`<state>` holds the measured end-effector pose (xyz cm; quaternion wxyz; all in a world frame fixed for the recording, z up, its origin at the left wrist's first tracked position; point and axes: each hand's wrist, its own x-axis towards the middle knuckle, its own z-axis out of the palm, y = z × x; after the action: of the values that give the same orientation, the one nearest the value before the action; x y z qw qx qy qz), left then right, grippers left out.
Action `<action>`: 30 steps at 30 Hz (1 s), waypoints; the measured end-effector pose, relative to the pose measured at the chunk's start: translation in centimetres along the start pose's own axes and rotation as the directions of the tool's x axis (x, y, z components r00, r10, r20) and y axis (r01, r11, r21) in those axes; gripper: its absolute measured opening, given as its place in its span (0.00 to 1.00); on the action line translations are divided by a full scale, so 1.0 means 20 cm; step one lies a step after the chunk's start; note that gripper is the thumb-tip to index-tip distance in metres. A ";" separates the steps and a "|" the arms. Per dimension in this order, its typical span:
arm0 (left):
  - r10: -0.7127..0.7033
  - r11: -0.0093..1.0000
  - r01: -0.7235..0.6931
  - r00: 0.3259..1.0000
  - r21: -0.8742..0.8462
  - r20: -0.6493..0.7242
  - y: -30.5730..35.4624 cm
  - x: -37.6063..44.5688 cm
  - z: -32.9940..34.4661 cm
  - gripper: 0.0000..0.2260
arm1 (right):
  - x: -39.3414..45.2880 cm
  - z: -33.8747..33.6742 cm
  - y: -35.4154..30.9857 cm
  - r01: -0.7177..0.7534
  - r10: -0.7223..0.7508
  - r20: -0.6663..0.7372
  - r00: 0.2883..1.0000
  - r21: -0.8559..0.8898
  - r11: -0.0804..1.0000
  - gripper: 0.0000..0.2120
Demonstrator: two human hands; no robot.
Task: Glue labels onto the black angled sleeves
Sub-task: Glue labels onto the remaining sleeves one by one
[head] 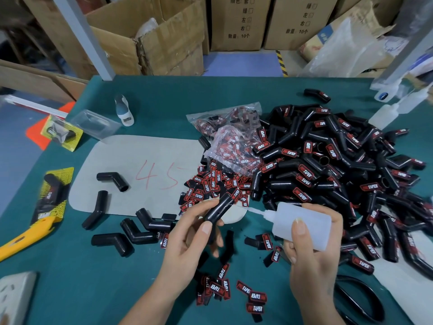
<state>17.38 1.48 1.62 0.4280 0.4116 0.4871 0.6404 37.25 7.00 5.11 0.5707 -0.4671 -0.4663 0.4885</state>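
Sleeve in work (219, 208) is a small black elbow tube, looks like light semi-rigid rubber or plastic with a smooth finish: easy to hold but likely to roll in the fingers, so best gripped on the lower leg, keeping the upper leg's flat face exposed for glue. That's how it sits now: left hand (187, 240) has thumb and fingers curled round the lower leg, upper leg pointing up and away toward the label pile. Right hand (311, 252) is wrapped round a soft translucent glue bottle (302, 225), thumb on its side, thin nozzle aimed left at the sleeve's upper leg; tip is close, can't tell if it's touching. Bottle looks squeezable, so light pressure or it floods. Loose red-and-black labels (210, 186) lie just beyond the left hand, more (248, 294) between the wrists, nearer the body. They look thin, flexible and light; pick by an edge. Big heap of labelled sleeves (328, 165) is beyond and right of the right hand. Bare sleeves (112, 180) lie left of the left hand, on the grey mat (131, 151) and the green table (93, 289).
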 end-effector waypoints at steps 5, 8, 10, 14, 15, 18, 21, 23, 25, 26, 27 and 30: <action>-0.008 1.000 0.008 1.000 0.002 -0.006 0.00 0.00 0.00 0.18 | 0.00 0.00 0.01 0.021 -0.022 -0.024 0.999 -0.020 1.000 0.11; -0.003 1.000 0.003 1.000 0.004 -0.005 0.00 0.00 0.00 0.18 | 0.00 0.00 0.01 0.031 -0.032 -0.033 0.999 -0.038 0.999 0.11; 0.000 1.000 0.000 1.000 0.014 -0.008 0.00 0.00 0.00 0.18 | -0.01 0.00 0.02 0.036 -0.038 -0.039 0.999 -0.047 0.998 0.12; 0.001 1.000 0.000 1.000 0.028 -0.008 0.00 0.00 0.00 0.18 | -0.01 -0.01 0.03 0.041 -0.044 -0.046 0.998 -0.073 0.996 0.12; 0.003 1.000 -0.002 1.000 0.031 -0.005 0.00 0.00 0.00 0.18 | -0.01 -0.01 0.03 0.041 -0.045 -0.044 0.998 -0.083 0.996 0.12; 0.000 0.999 0.001 1.000 0.040 -0.002 0.00 0.00 0.00 0.18 | -0.01 -0.01 0.03 0.039 -0.043 -0.041 0.998 -0.094 0.995 0.13; 0.001 0.999 0.000 1.000 0.051 -0.003 0.00 0.00 0.00 0.18 | -0.01 -0.01 0.03 0.039 -0.042 -0.044 0.998 -0.085 0.996 0.13; 0.002 0.999 -0.002 1.000 0.047 -0.004 0.00 0.00 0.00 0.18 | -0.01 -0.01 0.04 0.041 -0.047 -0.048 0.998 -0.104 0.994 0.13; 0.004 0.999 -0.003 1.000 0.037 -0.005 0.00 0.00 0.00 0.18 | -0.01 -0.01 0.04 0.036 -0.042 -0.055 0.998 -0.108 0.993 0.13; 0.005 0.999 -0.004 1.000 0.035 -0.005 0.00 0.00 0.00 0.18 | -0.01 -0.01 0.04 0.037 -0.044 -0.059 0.997 -0.106 0.994 0.13; 0.005 0.999 -0.005 1.000 0.036 -0.006 0.00 0.00 0.00 0.18 | -0.01 -0.01 0.04 0.041 -0.048 -0.063 0.997 -0.106 0.994 0.13; 0.003 0.999 -0.003 1.000 0.044 -0.005 0.00 0.00 0.00 0.19 | -0.01 -0.01 0.03 0.037 -0.043 -0.056 0.998 -0.106 0.994 0.13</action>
<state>17.42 1.48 1.59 0.4168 0.4199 0.5014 0.6313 37.36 6.82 4.40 0.5683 -0.5009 -0.4838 0.4383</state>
